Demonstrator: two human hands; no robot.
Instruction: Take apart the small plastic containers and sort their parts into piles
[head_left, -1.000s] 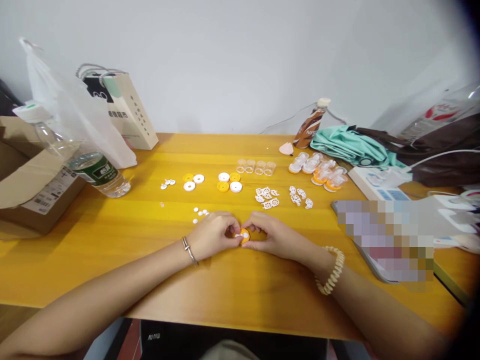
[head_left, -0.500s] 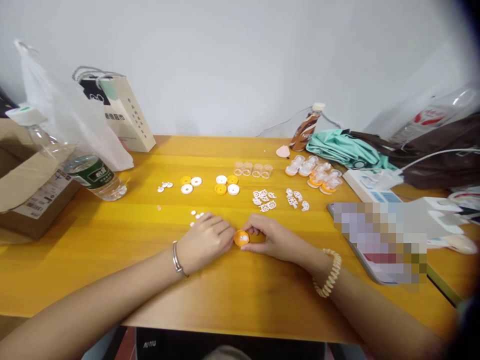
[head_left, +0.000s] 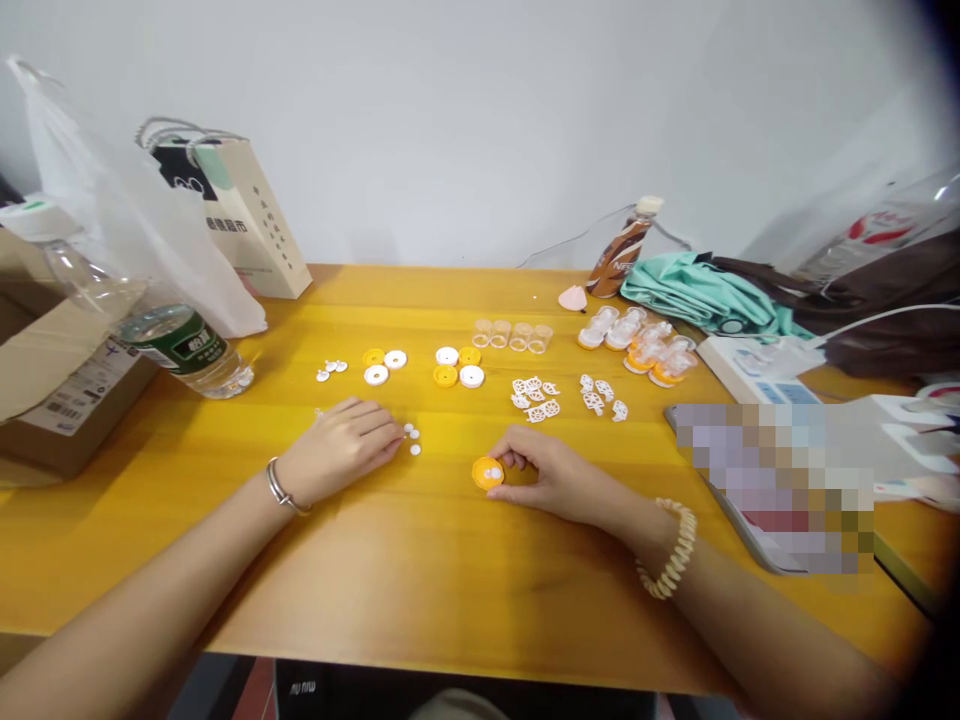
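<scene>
My right hand (head_left: 536, 470) pinches a small orange plastic cap (head_left: 480, 482) between thumb and fingers, its open side up. Two small white pieces (head_left: 496, 473) lie inside the cap. Over on the left, my left hand (head_left: 349, 445) rests low above the table with its fingers pressed together, touching or very near several small white discs (head_left: 415, 449). Whether a disc is between those fingertips is hidden. Farther back lie yellow lids (head_left: 445, 376) and white rings (head_left: 472, 377).
Behind the hands are clear cups (head_left: 519, 337), white wheel-shaped parts (head_left: 551, 408), small white parts (head_left: 323, 376) and orange-based clear assemblies (head_left: 673, 361). A phone (head_left: 739, 535) and power strip (head_left: 742, 368) lie right. A water bottle (head_left: 187, 345) leans beside a cardboard box (head_left: 67, 410) at left.
My left hand has moved left, away from the orange cap, to the white discs. My right hand still holds the cap, and the white pieces in it show more plainly. The view has shifted slightly.
</scene>
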